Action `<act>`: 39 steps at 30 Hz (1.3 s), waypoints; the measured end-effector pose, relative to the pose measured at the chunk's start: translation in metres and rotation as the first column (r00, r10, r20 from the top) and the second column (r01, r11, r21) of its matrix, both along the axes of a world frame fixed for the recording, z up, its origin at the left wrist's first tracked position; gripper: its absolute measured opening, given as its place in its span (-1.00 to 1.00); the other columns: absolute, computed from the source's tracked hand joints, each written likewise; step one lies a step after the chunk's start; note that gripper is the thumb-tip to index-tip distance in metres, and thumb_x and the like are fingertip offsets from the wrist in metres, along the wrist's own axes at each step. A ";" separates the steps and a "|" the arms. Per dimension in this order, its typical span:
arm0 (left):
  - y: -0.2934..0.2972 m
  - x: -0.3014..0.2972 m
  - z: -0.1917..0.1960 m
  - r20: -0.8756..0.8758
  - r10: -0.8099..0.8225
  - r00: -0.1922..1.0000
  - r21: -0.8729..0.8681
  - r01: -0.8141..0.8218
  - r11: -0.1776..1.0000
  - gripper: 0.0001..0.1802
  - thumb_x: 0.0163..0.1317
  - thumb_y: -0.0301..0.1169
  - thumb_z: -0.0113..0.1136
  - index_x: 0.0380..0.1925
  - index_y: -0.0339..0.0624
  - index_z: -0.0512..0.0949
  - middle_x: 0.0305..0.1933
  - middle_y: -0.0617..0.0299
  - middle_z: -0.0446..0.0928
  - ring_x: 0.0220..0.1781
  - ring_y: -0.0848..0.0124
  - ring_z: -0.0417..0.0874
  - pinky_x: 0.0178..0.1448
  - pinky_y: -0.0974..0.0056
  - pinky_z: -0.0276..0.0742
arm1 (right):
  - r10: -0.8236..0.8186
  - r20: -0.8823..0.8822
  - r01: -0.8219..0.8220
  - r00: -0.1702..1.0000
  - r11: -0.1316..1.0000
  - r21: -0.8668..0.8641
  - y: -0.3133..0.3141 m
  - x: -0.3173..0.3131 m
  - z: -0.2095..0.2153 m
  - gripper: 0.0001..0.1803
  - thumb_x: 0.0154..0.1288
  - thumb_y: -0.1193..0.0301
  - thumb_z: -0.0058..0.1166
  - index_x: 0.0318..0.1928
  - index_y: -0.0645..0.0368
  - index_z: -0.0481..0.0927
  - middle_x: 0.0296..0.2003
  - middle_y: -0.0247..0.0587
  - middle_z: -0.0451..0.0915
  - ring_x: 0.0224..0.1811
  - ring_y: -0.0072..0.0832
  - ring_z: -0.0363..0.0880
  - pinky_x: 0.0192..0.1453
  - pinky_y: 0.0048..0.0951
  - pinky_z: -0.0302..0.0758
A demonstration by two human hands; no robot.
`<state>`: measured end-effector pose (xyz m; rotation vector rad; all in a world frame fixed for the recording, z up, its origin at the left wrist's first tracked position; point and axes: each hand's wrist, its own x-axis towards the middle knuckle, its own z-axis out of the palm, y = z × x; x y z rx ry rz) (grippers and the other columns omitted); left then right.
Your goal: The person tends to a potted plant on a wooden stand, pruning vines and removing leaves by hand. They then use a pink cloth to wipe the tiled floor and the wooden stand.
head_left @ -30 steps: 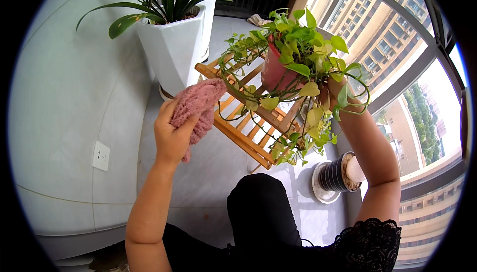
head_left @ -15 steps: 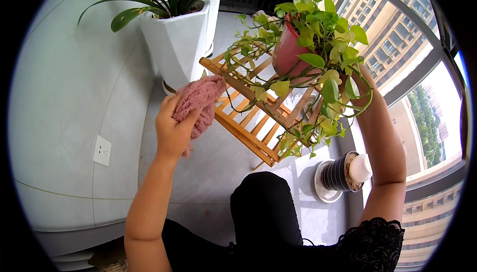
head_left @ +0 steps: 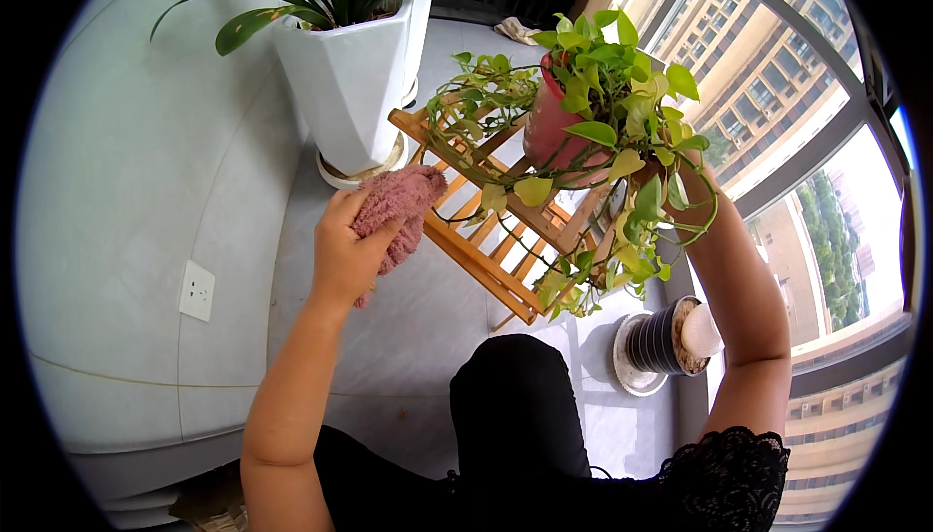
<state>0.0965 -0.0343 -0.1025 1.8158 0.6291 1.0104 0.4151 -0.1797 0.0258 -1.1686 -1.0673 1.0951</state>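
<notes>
A bunched pink fluffy cloth (head_left: 403, 211) is gripped in my left hand (head_left: 345, 250), held by the near left corner of a slatted wooden plant stand (head_left: 481, 265). Over the stand is a trailing green-leaved plant (head_left: 612, 75) in a pink pot (head_left: 556, 134), which looks tilted. My right hand (head_left: 688, 185) is at the pot's right side. Leaves and vines hide its fingers, but the pot shifts along with it. Whether the pot's base rests on the slats is not visible. Vines hang across the stand and over its right side.
A tall white planter (head_left: 345, 95) with long dark leaves stands at the left by the tiled wall. To the right, a dark striped pot (head_left: 661, 336) sits on a white saucer (head_left: 627, 362) near the window. A pale cloth (head_left: 517, 31) lies on the floor at the back.
The pink pot and its plant have moved slightly left and down, with my right hand moving along. My left hand and the cloth have shifted a little right and down.
</notes>
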 end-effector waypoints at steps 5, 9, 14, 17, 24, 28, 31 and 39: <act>0.010 0.002 0.006 0.082 0.058 0.995 -0.035 -0.056 0.998 -0.61 0.05 -0.50 0.30 -0.07 -0.34 0.54 -0.16 0.15 0.53 -0.12 0.35 0.58 0.00 0.33 0.47 | -0.139 -0.069 0.138 0.988 0.990 -0.021 -0.040 -0.007 -0.003 -0.51 0.35 0.26 -0.04 0.18 0.31 0.36 0.03 0.07 0.51 0.02 -0.23 0.57 0.07 -0.24 0.56; 0.013 0.005 0.009 0.092 0.060 0.994 -0.057 -0.054 0.997 -0.63 0.07 -0.50 0.29 -0.07 -0.33 0.55 -0.17 0.17 0.52 -0.14 0.37 0.57 -0.01 0.33 0.47 | -0.294 -0.152 0.293 0.944 0.956 -0.025 -0.075 -0.018 -0.008 -0.55 0.37 0.33 -0.08 0.19 0.29 0.35 0.01 0.03 0.51 0.00 -0.24 0.57 0.07 -0.27 0.54; 0.019 -0.015 0.011 -0.018 0.033 0.999 -0.019 -0.033 0.999 -0.61 0.01 -0.52 0.31 -0.09 -0.33 0.56 -0.19 0.17 0.52 -0.16 0.37 0.57 -0.04 0.32 0.47 | -0.636 -0.301 0.672 0.711 0.740 0.024 -0.110 -0.065 -0.010 -0.57 0.41 0.38 -0.14 0.20 0.34 0.31 0.01 -0.06 0.50 0.03 -0.31 0.52 0.16 -0.28 0.44; 0.014 -0.030 0.030 -0.179 -0.178 0.968 0.033 0.186 0.982 -0.58 -0.05 -0.54 0.33 -0.11 -0.34 0.56 -0.22 0.17 0.53 -0.18 0.37 0.58 -0.07 0.31 0.48 | -0.850 -0.098 0.830 0.518 0.472 0.298 -0.129 -0.100 -0.026 -0.66 0.39 0.46 -0.15 0.12 0.36 0.34 -0.10 -0.12 0.51 -0.07 -0.39 0.52 0.14 -0.35 0.40; -0.061 0.003 0.040 -0.057 -0.589 0.806 -0.365 0.532 0.764 -0.40 0.02 -0.36 0.41 0.00 -0.25 0.31 -0.20 0.08 0.58 -0.14 0.41 0.59 -0.05 0.31 0.52 | -0.231 0.740 0.095 0.631 0.970 0.222 -0.083 -0.200 -0.079 -0.02 -0.07 0.18 0.45 0.31 0.23 0.19 0.26 0.19 0.15 0.34 0.02 0.16 0.32 -0.11 0.24; -0.072 0.010 0.047 0.349 -0.612 0.710 -0.505 0.692 0.516 -0.34 0.13 -0.29 0.34 0.11 -0.27 0.19 -0.12 0.03 0.57 -0.06 0.36 0.57 0.02 0.27 0.51 | -0.463 0.647 0.258 0.605 0.883 0.391 -0.066 -0.181 -0.100 -0.26 -0.22 0.66 0.25 0.12 0.18 0.39 0.11 0.00 0.40 0.17 -0.08 0.39 0.16 -0.24 0.40; -0.054 0.007 0.047 0.233 -0.632 0.739 -0.506 0.647 0.570 -0.33 0.17 -0.28 0.31 0.16 -0.28 0.18 -0.15 0.07 0.57 -0.10 0.38 0.57 0.05 0.28 0.49 | -0.529 0.528 0.286 0.665 0.833 0.473 -0.076 -0.170 -0.104 -0.35 -0.22 0.68 0.19 0.04 0.25 0.42 -0.04 -0.04 0.51 0.04 -0.12 0.51 0.11 -0.27 0.44; -0.022 0.045 -0.044 0.121 -0.320 0.939 -0.901 0.239 0.361 -0.45 0.22 -0.17 0.16 0.08 -0.30 0.32 0.05 -0.06 0.47 0.12 0.17 0.47 0.13 0.13 0.42 | -0.471 0.358 0.309 0.806 0.852 0.423 -0.083 -0.173 -0.115 -0.38 -0.05 0.60 0.34 0.06 0.29 0.36 0.00 -0.10 0.46 0.07 -0.33 0.47 0.18 -0.32 0.37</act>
